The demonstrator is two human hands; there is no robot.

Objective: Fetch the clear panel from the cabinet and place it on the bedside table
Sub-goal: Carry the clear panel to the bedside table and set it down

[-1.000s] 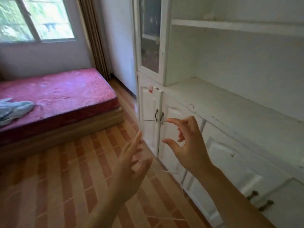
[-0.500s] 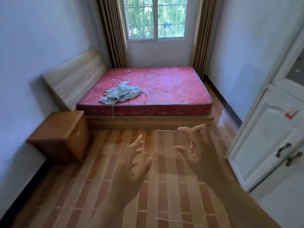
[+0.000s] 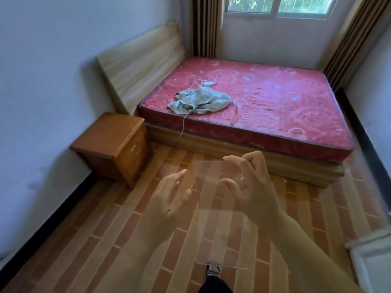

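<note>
Clear panel point(image 3: 220, 229) hangs low-centre in the frame over the floor point(image 3: 118, 246), my right hand point(image 3: 254, 193) curled round its right edge, left hand point(image 3: 171, 197) straight-fingered against the left edge; I judge it mid-carry, next needing a level set-down on the bedside surface point(image 3: 110, 134), centre left.

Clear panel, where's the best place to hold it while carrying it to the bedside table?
By its two long side edges, one hand coming in from each side, as the left hand and right hand do now. The clear panel is a thin flat sheet lying lengthwise away from you, so edge holds look steadiest.
</note>
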